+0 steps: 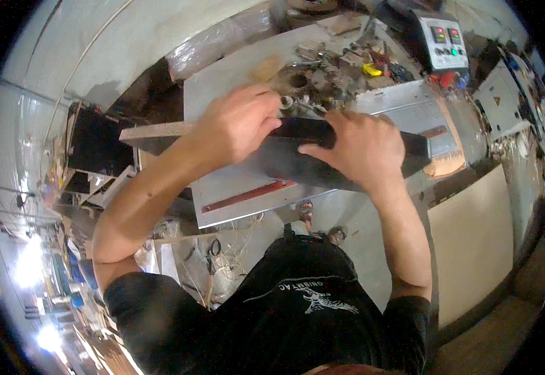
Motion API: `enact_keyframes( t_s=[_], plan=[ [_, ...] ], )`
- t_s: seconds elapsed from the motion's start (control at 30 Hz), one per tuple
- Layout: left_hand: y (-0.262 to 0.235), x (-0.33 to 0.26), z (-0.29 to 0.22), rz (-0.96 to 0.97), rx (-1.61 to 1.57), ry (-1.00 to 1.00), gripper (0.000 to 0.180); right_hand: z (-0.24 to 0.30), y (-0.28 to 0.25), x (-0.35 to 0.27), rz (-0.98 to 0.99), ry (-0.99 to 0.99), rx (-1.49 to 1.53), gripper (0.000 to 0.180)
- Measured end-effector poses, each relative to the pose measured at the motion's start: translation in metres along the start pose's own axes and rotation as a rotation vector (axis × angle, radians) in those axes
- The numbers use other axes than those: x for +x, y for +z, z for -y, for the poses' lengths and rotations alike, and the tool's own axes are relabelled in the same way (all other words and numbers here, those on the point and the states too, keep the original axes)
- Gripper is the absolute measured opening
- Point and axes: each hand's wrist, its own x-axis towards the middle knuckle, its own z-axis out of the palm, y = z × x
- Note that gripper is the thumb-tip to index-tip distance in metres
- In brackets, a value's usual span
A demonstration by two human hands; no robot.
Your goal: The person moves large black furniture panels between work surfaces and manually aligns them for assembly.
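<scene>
A dark board (272, 157) stands tilted above a grey work table, its long edge facing up. Pale, raw chipboard shows on the edge at its left end, while the edge between my hands is black. My left hand (240, 122) is closed at the upper edge, fingers curled and thumb against the black part; its fingertips are partly hidden. Farther right, my right hand (366, 149) grips the same edge, fingers over the far side and thumb on the near face. Below the board, a red bar (247, 195) lies on the grey table top (222, 212).
Behind the board lies a heap of tools and scraps (322, 75), with a yellow tool (372, 70) among them. A control box (442, 44) with lit displays stands at back right. A beige panel (472, 244) is at right. Scissors (214, 249) and tangled strips (228, 265) lie lower left.
</scene>
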Motion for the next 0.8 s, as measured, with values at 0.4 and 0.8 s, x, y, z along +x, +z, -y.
enact_keyframes(
  t_s=[0.4, 0.8],
  plan=[
    [-0.006, 0.015, 0.005, 0.187, 0.161, 0.356, 0.023, -0.003, -0.008, -0.012, 0.142, -0.027, 0.086, 0.057],
    [-0.086, -0.045, 0.013, -0.368, -0.524, -0.104, 0.023, -0.004, -0.013, -0.001, 0.253, -0.082, 0.155, 0.058]
  ],
)
